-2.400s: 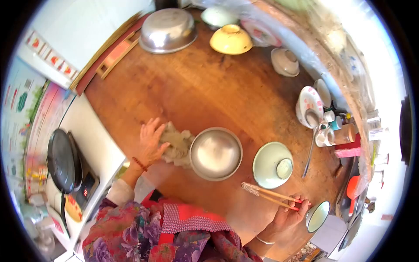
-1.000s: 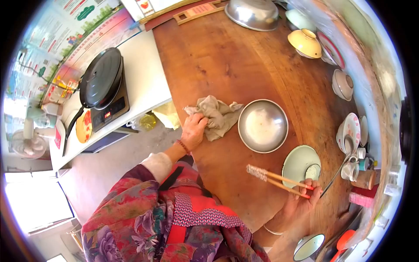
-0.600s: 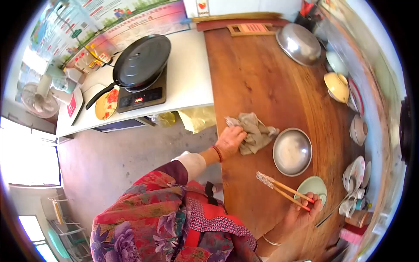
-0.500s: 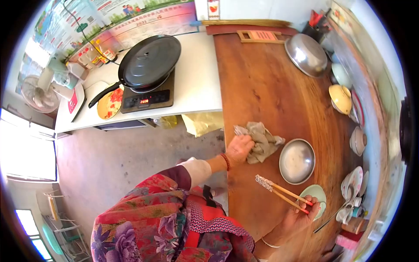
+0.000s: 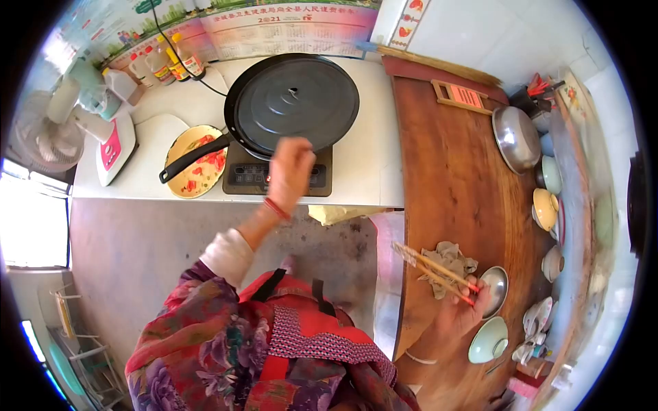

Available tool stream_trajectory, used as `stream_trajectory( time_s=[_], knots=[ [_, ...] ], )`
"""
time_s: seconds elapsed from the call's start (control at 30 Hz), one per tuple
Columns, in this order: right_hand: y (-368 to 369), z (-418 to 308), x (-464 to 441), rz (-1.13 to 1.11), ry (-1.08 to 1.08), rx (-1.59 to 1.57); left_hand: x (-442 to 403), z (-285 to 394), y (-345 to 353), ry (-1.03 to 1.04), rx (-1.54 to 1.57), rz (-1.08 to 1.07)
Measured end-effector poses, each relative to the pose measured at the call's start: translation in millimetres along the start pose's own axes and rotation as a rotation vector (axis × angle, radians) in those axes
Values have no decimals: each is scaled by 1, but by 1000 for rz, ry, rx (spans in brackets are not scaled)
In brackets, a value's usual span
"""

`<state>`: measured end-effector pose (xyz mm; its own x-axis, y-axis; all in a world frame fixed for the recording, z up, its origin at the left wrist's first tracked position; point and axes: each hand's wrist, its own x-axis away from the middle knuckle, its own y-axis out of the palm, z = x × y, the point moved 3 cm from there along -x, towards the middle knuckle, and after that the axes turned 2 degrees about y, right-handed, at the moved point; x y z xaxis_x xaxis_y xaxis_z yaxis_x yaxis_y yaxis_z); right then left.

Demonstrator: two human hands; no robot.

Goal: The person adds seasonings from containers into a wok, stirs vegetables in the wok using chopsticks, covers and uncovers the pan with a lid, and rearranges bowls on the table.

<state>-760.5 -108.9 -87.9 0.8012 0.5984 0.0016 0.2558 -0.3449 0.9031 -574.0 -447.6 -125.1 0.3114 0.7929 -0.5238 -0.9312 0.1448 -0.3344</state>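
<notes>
My left hand [image 5: 293, 171] is raised in front of the black lidded frying pan [image 5: 301, 103], overlapping its near rim and the induction cooker [image 5: 240, 175] from my view. Motion blur smears its fingers, and no object shows in it. In my right hand [image 5: 466, 307] is a pair of chopsticks [image 5: 439, 272], red at the held ends and coated with something pale at the tips. Beneath and beside them a crumpled grey-brown cloth [image 5: 449, 257] lies on the wooden table. A metal bowl [image 5: 497, 291] is partly hidden behind my right hand, with a pale green bowl [image 5: 488, 340] nearby.
Left of the pan, a yellow plate [image 5: 195, 179] of chopped red food sits partly under the pan handle [image 5: 195, 159]. Sauce bottles [image 5: 186, 58], a white scale [image 5: 115, 151] and a fan [image 5: 48, 133] stand farther left. Bowls and a large metal basin [image 5: 515, 139] line the right wall.
My left hand has let go of the cloth and moved left to the pan. The cloth stays on the table. My right hand still grips the chopsticks. The view has shifted left.
</notes>
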Motion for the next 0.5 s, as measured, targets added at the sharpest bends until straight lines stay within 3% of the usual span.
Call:
stream_trajectory(
  time_s=[0.13, 0.3, 0.37, 0.5],
  knots=[
    [21, 34, -18, -6, 16, -2, -68, -40, -38, 112, -194, 8],
    [29, 48, -46, 21, 23, 63, -106, -62, -22, 110, -252, -128],
    [27, 47, -61, 46, -15, 69, -113, -77, -9, 236, -300, -212],
    [14, 38, -98, 23, 9, 77, -127, -83, -2, 323, -395, -141]
  ],
)
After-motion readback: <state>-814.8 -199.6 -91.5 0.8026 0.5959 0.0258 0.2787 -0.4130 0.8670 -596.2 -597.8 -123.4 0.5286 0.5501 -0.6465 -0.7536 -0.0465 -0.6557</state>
